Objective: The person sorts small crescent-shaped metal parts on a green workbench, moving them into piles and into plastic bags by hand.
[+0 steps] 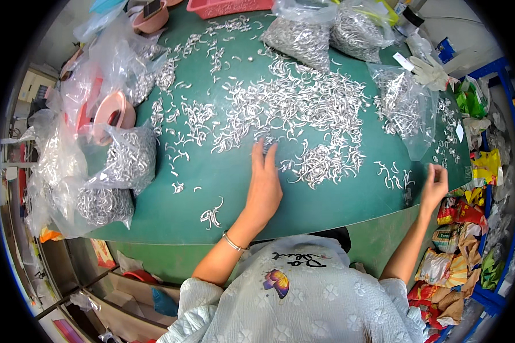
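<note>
A spread heap of small curved silvery metal pieces (303, 103) covers the middle of the green table (252, 211). At its near edge is my left hand (264, 183), with two fingers stretched forward and apart, their tips among the pieces; its thumb is hard to make out. My right hand (436, 182) is at the right table edge, fingertips drawn together; anything between them is too small to name. Left of it lies a small group of similar metal pieces (393, 176). Another little cluster (212, 216) rests near the front edge, left of my left forearm.
Clear bags of metal pieces (130, 157) crowd the left side around a pink cup (114, 111). More filled bags (300, 40) stand at the back, and an open bag (403, 106) lies at the right near white gloves (429, 71). A pink tray (229, 7) sits at the far edge.
</note>
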A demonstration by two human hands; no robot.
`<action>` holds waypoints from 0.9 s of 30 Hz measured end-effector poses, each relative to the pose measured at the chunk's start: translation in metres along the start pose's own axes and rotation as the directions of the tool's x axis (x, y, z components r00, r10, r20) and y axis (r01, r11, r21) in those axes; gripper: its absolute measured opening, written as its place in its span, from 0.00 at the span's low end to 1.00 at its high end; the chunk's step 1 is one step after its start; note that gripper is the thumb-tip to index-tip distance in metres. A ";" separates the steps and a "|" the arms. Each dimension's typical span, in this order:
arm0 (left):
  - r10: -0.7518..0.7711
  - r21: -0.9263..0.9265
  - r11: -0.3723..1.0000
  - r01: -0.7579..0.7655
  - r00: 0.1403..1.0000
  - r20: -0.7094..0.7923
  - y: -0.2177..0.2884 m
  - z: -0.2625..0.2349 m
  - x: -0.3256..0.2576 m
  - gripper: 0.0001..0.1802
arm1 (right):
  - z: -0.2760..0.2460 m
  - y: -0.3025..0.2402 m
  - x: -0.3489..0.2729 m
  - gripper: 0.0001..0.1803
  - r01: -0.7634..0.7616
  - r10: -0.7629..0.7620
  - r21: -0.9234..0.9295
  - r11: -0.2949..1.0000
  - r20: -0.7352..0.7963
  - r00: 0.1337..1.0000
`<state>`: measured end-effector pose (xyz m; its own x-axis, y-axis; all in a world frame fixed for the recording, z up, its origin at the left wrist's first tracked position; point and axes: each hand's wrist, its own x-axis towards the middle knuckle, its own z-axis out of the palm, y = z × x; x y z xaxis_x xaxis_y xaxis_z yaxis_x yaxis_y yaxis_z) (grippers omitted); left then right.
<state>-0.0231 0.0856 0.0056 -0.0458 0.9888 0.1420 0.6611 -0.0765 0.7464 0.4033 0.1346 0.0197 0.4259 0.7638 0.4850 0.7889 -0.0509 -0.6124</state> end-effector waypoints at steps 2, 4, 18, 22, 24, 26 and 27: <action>0.085 -0.038 0.996 -0.085 0.996 -0.015 0.002 0.017 0.013 0.28 | -0.012 0.066 0.022 0.10 -0.035 0.018 -0.175 0.984 -0.100 0.995; 0.131 -0.032 0.991 -0.132 0.991 -0.025 0.010 0.021 0.030 0.28 | -0.013 0.107 0.037 0.09 -0.135 0.156 -0.268 0.954 0.058 0.986; 0.125 0.360 0.919 -0.159 0.985 0.117 -0.012 0.014 0.135 0.32 | 0.167 -0.181 -0.022 0.39 0.473 -0.397 0.064 0.879 0.648 0.649; 0.209 0.315 0.920 -0.232 0.972 0.104 -0.010 0.008 0.116 0.26 | 0.170 -0.182 -0.036 0.22 0.522 -0.557 0.253 0.814 0.594 0.580; 0.179 0.272 0.939 -0.209 0.975 0.134 -0.005 0.002 0.107 0.23 | 0.165 -0.187 -0.048 0.12 0.514 -0.645 0.390 0.764 0.473 0.600; 0.222 0.226 0.945 -0.237 0.971 0.090 -0.006 0.000 0.095 0.19 | 0.159 -0.186 -0.058 0.10 0.467 -0.685 0.501 0.728 0.507 0.523; 0.229 0.217 0.947 -0.237 0.971 0.064 -0.011 -0.001 0.089 0.18 | 0.152 -0.190 -0.064 0.10 0.428 -0.708 0.567 0.704 0.508 0.491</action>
<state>-0.0351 0.1740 0.0107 0.1547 0.9513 0.2668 0.7994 -0.2792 0.5320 0.1591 0.1925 0.0100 -0.5739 0.7382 0.3547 0.4867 0.6557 -0.5773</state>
